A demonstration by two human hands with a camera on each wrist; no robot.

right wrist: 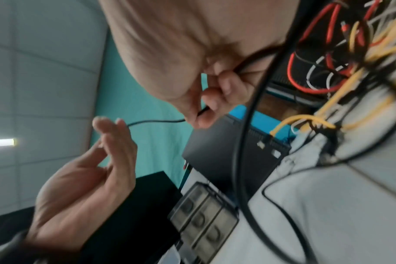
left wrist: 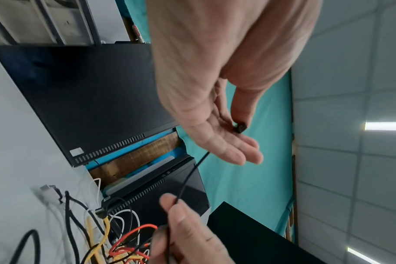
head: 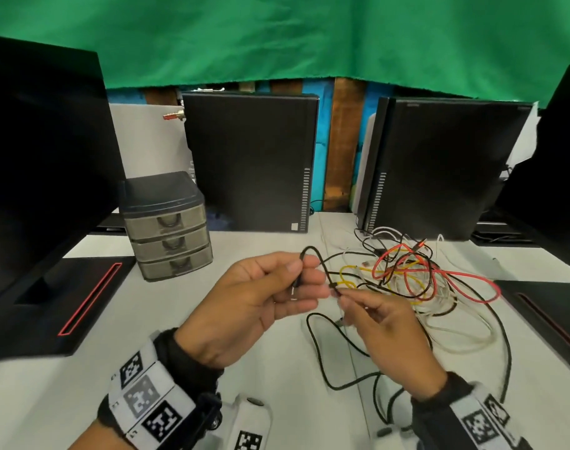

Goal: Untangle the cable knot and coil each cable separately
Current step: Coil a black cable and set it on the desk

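A tangle of red, yellow, white and black cables lies on the white table, right of centre. Both hands hover above the table, just left of the tangle. My left hand pinches the plug end of a thin black cable between thumb and fingers; the plug shows under the thumb. The cable arcs over to my right hand, which pinches it between thumb and fingertips. More black cable loops on the table under the right hand and runs back into the tangle.
A small grey drawer unit stands to the left of the hands. Two black computer towers stand at the back. Black monitor bases flank the work area on both sides.
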